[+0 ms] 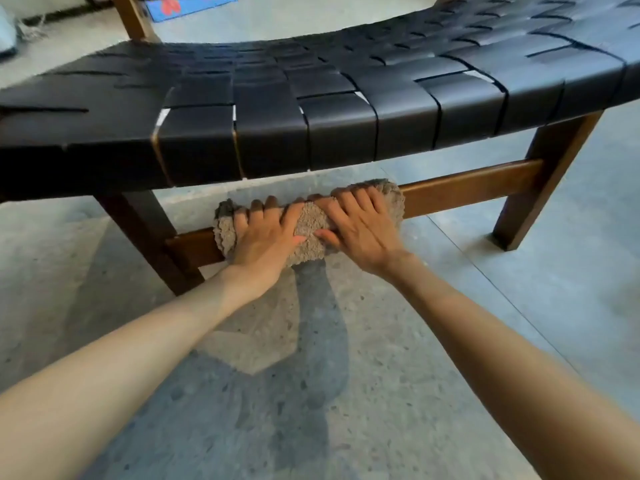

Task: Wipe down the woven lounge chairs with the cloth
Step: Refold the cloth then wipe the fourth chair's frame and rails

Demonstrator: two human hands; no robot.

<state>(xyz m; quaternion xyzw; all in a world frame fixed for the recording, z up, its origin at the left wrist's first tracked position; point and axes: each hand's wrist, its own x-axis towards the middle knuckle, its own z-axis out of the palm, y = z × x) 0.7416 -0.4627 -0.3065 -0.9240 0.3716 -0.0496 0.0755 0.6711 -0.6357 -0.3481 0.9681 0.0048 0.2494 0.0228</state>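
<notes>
A lounge chair with a black woven strap seat (pixel 311 98) and a brown wooden frame fills the upper view. Below the seat runs a wooden crossbar (pixel 471 188) between two front legs. A beige-grey terry cloth (pixel 310 225) is draped over the middle of that crossbar. My left hand (pixel 266 237) presses on the cloth's left part, fingers curled over the top of the bar. My right hand (pixel 360 226) lies beside it on the cloth's right part, fingers spread and bent over the bar. The bar under the cloth is hidden.
The chair stands on a grey concrete floor (pixel 536 306). Its left front leg (pixel 145 237) and right front leg (pixel 540 188) flank my hands. A rear wooden leg (pixel 133 17) and a blue object with red marks (pixel 192 5) show at the top left.
</notes>
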